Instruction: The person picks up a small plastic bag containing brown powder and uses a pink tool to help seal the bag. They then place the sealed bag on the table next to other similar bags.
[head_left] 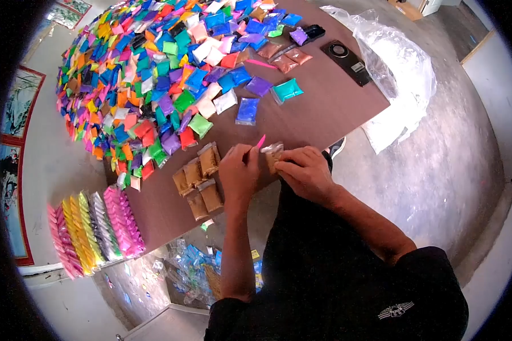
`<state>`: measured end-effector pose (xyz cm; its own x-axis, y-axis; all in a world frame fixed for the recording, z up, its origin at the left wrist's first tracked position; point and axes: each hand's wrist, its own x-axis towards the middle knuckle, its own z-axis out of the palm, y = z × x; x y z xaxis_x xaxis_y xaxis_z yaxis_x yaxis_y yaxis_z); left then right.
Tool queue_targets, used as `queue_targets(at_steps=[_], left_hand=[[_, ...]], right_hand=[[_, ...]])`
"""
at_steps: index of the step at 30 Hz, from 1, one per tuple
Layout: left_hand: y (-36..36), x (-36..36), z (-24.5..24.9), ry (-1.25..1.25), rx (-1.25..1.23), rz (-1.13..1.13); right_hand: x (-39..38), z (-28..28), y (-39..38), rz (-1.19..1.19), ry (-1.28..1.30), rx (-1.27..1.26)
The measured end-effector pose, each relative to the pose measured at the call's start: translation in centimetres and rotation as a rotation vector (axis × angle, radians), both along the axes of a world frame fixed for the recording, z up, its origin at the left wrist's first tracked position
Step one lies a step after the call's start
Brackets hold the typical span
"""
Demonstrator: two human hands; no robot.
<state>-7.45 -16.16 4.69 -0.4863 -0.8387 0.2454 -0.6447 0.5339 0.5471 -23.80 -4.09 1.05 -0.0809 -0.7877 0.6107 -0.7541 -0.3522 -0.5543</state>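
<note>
Small brown packet (pixel 273 159) in the right hand (pixel 308 170), just above the near edge of the desk (pixel 324 113). Long axis runs roughly away from the body; clear, crumpled end points to the far side, brown-filled end toward the wearer. Lower part partly hidden by the fingers.

Right fingers close on the packet from its right side, thumb and forefinger gripping it. Left hand (pixel 239 167) just left of the packet, fingers curled together, pinching a pink pointed strip (pixel 261 141); strip's tip aims away and slightly right. Strip stands just beside the packet's clear end; whether they touch, cannot tell.

Desk brown and smooth. Five filled brown packets (pixel 210 195) lie left of the left hand, near the desk edge. Beyond, a wide heap of coloured packets (pixel 148 74) covers the far left. Blue packet (pixel 247 111) and teal packet (pixel 288 90) lie apart from the heap. Black flat box (pixel 346 61) toward the right corner; clear plastic bag (pixel 401 68) past it. Twisted coloured strands (pixel 96 227) at the left end.

Grey floor (pixel 444 193); loose wrappers (pixel 190 267) below the desk. Framed pictures (pixel 18 113) on the left wall.
</note>
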Motion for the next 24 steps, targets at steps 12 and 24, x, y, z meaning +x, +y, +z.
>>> queue_targets(at_steps=[12, 24], left_hand=[[3.0, 0.3, -0.4, 0.122, 0.113, -0.012], [4.0, 1.6, 0.0, 0.201, 0.279, 0.074]], right_hand=[[-0.7, 0.5, -1.1, 0.040, -0.048, -0.043], [-1.0, -0.4, -1.1, 0.041, -0.068, 0.006]])
